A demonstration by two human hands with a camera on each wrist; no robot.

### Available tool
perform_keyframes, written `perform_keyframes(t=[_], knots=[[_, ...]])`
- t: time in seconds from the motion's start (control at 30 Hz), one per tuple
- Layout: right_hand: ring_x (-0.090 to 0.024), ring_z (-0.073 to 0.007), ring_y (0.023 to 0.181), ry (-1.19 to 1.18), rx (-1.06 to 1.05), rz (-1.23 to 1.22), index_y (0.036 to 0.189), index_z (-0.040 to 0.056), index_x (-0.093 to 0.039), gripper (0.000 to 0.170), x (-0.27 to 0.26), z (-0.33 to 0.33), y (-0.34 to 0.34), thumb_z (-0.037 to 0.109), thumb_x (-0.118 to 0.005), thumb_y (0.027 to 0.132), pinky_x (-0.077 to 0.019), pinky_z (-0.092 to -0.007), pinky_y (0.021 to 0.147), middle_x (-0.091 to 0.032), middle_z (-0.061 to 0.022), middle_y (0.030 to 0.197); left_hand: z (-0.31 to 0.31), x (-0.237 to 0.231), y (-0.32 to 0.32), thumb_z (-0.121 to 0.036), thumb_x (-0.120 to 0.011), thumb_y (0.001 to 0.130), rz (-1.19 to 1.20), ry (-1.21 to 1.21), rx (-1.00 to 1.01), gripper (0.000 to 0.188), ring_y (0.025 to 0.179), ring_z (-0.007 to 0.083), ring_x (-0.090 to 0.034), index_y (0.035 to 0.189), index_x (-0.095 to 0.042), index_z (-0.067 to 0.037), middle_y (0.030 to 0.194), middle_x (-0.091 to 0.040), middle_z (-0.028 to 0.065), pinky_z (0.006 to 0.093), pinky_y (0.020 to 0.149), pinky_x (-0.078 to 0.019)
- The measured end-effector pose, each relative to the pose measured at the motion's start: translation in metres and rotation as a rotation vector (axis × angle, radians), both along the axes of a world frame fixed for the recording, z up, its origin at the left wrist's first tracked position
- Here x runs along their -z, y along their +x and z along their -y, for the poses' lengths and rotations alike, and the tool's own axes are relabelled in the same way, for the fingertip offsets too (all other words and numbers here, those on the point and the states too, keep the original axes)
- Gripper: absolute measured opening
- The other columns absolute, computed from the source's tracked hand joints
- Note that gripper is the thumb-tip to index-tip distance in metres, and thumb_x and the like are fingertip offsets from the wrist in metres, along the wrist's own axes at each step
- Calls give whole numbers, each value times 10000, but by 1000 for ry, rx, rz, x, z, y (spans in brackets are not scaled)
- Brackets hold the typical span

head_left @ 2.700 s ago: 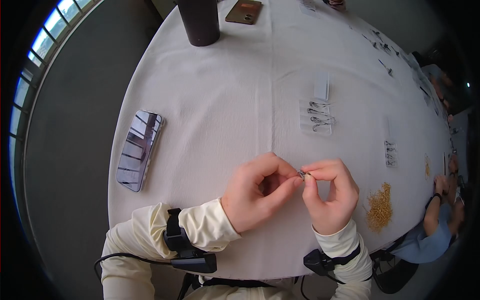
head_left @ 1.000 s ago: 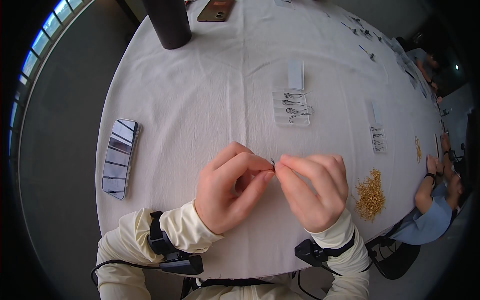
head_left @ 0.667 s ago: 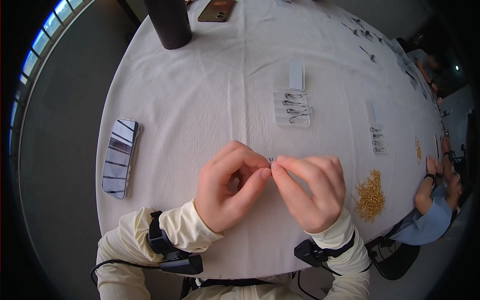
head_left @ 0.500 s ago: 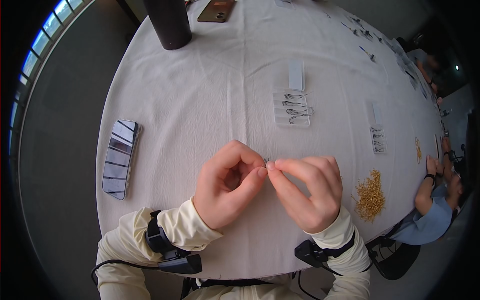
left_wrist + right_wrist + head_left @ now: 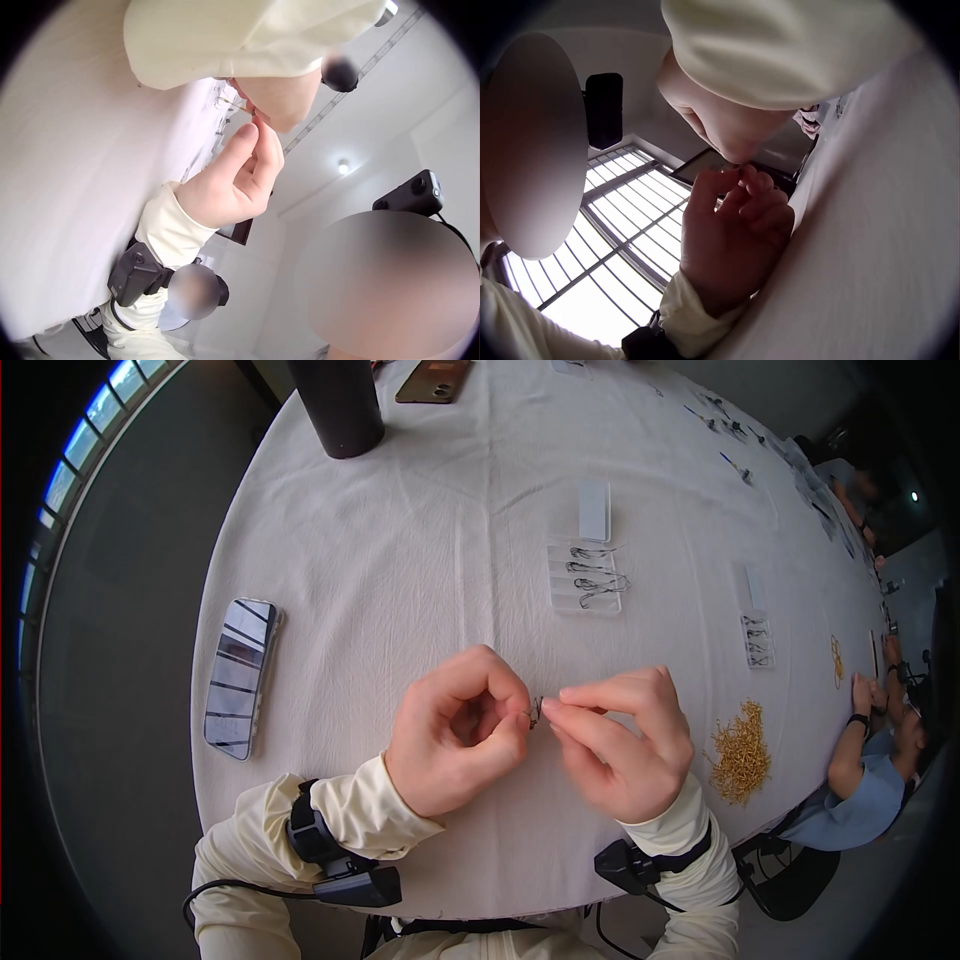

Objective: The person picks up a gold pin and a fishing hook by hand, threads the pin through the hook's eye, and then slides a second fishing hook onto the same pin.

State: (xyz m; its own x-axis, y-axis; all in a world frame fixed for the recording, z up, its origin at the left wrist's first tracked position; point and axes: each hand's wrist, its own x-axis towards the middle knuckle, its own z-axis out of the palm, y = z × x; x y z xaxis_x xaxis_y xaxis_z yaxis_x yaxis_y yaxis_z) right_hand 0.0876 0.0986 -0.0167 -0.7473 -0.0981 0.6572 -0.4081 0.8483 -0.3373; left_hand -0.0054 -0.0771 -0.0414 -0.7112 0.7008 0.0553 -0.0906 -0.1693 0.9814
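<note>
In the head view my left hand [image 5: 455,735] pinches a small, thin dark wire piece [image 5: 537,710] between thumb and index finger. From the other side, the bent fingers of my right hand [image 5: 635,745] pinch at its free end, their tips right at the wire. The left wrist view shows a thin golden stem [image 5: 234,103] sticking out from between the fingertips. Both hands are held over the white cloth. Much of the small piece lies hidden behind the fingers, and its exact kind cannot be told.
Beyond the hands lies a clear compartment box [image 5: 584,600] with dark wire pieces, its lid [image 5: 594,510] behind it. A golden pile [image 5: 740,755] of small thin pieces is at the right. A phone [image 5: 240,680] lies left; a dark cup [image 5: 338,410] stands at the back. Another person [image 5: 870,755] sits right.
The head view has shifted, so the table's things sit further left. My right fingers have changed their hold and come slightly lower. The wire piece shows more between the two hands.
</note>
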Motion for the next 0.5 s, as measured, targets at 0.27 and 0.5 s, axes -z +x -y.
perform_keyframes(t=[0.27, 0.5], knots=[[-620, -187, 754, -255, -105, 131, 1031, 76, -738, 352, 6, -9, -6, -60, -755, 707, -441, -319, 698, -676, -22, 930, 3, -2, -4, 24, -588, 859, 91, 73, 152, 62, 733, 36, -450, 855, -595, -38, 869, -553, -14, 208, 646, -368], [-613, -198, 722, -367, -192, 185, 922, 81, -709, 239, 6, -11, -5, -17, -806, 727, -450, -322, 655, -664, -28, 843, 3, 0, -7, 12, -598, 877, 79, 87, 254, 48, 729, 42, -456, 863, -607, -32, 859, -551, -12, 213, 650, -370]])
